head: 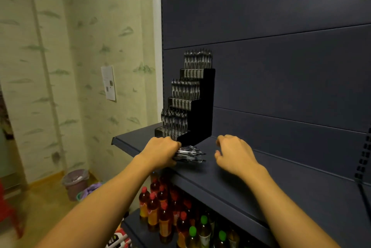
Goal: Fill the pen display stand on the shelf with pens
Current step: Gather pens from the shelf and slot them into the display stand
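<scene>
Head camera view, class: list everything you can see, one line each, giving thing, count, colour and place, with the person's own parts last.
Black three-tier pen display stand: one, black, left end of shelf.
Clear-barrelled pens in stand: many, clear and dark, all three tiers.
Loose bundle of clear pens: several, in left hand, over shelf.
Dark blue metal shelf: one, centre.
Drink bottles: many, amber with red or green caps, lower shelf.
Pink waste bin: one, floor, left.
White wall plate: one, wallpapered wall.
Left hand: gripping the bundle.
Right hand: loosely curled, holding nothing, above shelf.

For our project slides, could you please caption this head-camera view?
Left hand grips a bundle of pens beside the tiered pen display stand on the shelf; right hand hovers empty.
</scene>
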The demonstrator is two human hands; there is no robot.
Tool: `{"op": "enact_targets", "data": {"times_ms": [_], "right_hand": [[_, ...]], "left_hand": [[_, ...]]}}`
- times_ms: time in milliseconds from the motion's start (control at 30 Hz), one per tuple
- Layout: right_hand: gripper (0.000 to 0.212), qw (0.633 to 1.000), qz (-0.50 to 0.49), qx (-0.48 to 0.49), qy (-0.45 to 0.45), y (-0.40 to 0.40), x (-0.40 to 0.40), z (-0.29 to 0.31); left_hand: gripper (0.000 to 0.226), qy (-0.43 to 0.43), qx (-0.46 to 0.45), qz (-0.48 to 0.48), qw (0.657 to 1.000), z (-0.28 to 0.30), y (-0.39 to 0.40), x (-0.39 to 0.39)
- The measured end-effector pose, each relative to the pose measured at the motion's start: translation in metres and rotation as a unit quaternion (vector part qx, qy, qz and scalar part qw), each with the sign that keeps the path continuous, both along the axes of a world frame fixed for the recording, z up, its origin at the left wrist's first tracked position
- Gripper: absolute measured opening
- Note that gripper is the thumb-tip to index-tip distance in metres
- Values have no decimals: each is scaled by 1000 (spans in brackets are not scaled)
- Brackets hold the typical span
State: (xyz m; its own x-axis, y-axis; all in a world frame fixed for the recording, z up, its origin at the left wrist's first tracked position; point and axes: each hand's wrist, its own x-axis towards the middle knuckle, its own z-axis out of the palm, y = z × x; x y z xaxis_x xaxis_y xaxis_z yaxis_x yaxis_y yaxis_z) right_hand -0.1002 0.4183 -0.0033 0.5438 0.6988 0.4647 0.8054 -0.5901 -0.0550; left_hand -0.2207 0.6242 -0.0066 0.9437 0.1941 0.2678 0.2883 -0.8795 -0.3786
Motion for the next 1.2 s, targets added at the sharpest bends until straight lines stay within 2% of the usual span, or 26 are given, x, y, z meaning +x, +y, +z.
{"op": "enact_targets", "data": {"times_ms": [200,300,567,867,1033,1200], "right_hand": [[23,999,-52,0,12,52,-24,-6],[22,997,-75,6,16,73,-34,-8],[17,993,-118,1,7,113,-54,-7],[24,986,-163,7,20,145,-31,-11],[23,983,-180,16,31,163,-11,-13],[27,985,-165,27,39,181,3,-11]], "left_hand": [[33,11,16,-41,999,0,60,-8],[30,17,27,-65,997,1,85,-9],[31,1,26,-109,994,4,127,-7],[42,-15,26,-150,988,-3,173,24],[40,-20,15,-167,986,-4,195,46],[42,-29,4,-188,982,-2,212,65]]}}
